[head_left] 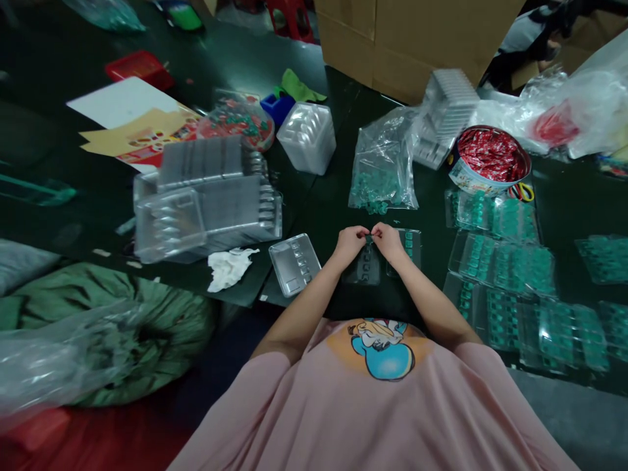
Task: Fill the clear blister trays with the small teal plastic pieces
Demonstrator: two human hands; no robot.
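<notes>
My left hand [351,243] and my right hand [386,242] meet over the far end of a clear plastic blister tray [366,269]. Both are closed in a pinch on a small green piece [369,239], mostly covered by my fingertips. Beneath my right wrist lies another blister tray [411,244] with green pieces in its pockets. Just beyond my hands a clear bag [385,160] spills more small green pieces [377,204] at its mouth. Left of my forearm rests a clear tray [295,264] with a row of pockets.
Stacked clear trays [210,203] stand at the left, near a crumpled white tissue [230,268]. Filled green trays [505,261] spread over the right side. A round tin [490,160] of red packets stands behind them, beside scissors [523,191]. A cardboard box [417,46] borders the back.
</notes>
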